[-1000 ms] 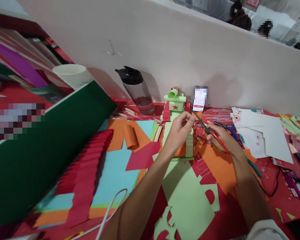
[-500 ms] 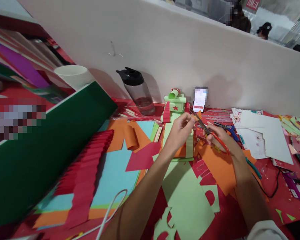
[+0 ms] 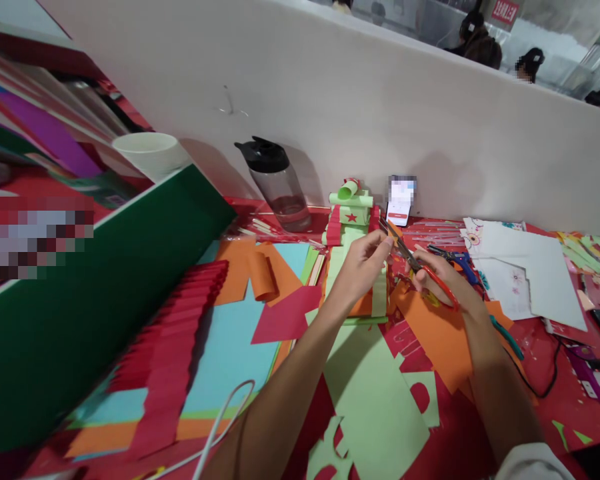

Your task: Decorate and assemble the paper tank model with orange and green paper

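Observation:
My right hand (image 3: pixel 437 277) grips a pair of scissors (image 3: pixel 441 287) with red handles, its blades pointing up and left. Close beside the blades, my left hand (image 3: pixel 365 263) pinches a small piece of orange paper (image 3: pixel 394 230), partly hidden by fingers and blades. Behind my left hand stands a light green paper model (image 3: pixel 357 215) with a red star and a rolled tube on top. A large orange sheet (image 3: pixel 433 333) lies beneath my right hand. Under my left forearm spreads a light green sheet (image 3: pixel 375 400).
A tilted-looking water bottle (image 3: pixel 280 193) and a propped phone (image 3: pixel 400 200) stand by the white partition (image 3: pixel 330 100). Left are a dark green board (image 3: pixel 105 287), pleated red paper (image 3: pixel 170 353) and a white cup (image 3: pixel 150 150). A blue glue gun (image 3: pixel 463 263) and white card (image 3: pixel 555 273) lie right.
The scissor blades have shifted slightly against the orange piece, and more of that piece shows above the fingers. Both hands stay in nearly the same place.

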Demonstrator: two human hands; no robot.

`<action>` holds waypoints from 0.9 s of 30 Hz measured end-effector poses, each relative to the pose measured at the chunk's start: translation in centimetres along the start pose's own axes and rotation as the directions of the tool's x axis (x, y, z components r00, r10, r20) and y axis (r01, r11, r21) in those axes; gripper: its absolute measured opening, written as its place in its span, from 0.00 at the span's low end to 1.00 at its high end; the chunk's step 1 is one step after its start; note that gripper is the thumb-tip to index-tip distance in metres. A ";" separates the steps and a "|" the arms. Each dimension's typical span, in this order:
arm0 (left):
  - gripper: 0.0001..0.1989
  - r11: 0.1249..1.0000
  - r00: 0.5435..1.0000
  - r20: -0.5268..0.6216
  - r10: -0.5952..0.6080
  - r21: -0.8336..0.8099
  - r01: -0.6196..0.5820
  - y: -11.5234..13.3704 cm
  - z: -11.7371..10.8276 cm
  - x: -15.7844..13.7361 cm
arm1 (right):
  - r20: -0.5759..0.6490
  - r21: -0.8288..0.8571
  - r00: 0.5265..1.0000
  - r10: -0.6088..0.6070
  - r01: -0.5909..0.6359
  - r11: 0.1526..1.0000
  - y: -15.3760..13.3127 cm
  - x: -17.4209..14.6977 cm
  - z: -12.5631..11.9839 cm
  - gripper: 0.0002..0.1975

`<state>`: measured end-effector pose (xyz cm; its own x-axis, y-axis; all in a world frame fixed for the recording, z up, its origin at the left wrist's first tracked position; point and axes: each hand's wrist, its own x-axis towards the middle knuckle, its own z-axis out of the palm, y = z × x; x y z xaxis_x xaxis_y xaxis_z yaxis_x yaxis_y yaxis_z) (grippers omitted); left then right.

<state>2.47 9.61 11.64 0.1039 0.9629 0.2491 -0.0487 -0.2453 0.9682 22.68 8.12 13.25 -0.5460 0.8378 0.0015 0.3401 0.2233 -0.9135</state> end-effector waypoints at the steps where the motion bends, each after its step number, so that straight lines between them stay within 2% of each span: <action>1: 0.18 1.000 1.000 0.002 0.004 0.011 -0.004 0.0 0.0 0.0 | -0.001 -0.005 1.000 -0.006 0.006 1.000 -0.1 0.0 0.1 0.33; 7: 0.19 0.999 1.000 0.005 0.014 0.030 -0.015 -0.2 -0.1 0.0 | 0.003 -0.033 1.000 -0.027 0.027 0.999 -0.5 0.1 0.3 0.36; 15: 0.18 1.000 1.000 0.010 0.009 0.001 -0.009 -0.1 -0.1 0.0 | -0.023 0.027 1.000 -0.003 0.003 1.000 0.2 0.2 0.7 0.31; 20: 0.17 1.000 1.000 0.001 0.013 0.010 -0.013 0.2 -0.2 0.0 | -0.041 -0.002 0.999 -0.026 0.026 1.000 0.2 0.3 0.9 0.30; 27: 0.17 1.000 1.000 0.023 0.015 0.025 -0.016 0.1 -0.4 0.1 | -0.032 0.012 0.999 -0.019 0.020 1.000 -0.1 0.5 1.2 0.35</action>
<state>2.07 9.68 11.79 0.1257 0.9563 0.2641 -0.0257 -0.2629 0.9645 21.45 7.94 12.81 -0.5281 0.8486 0.0319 0.3200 0.2336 -0.9182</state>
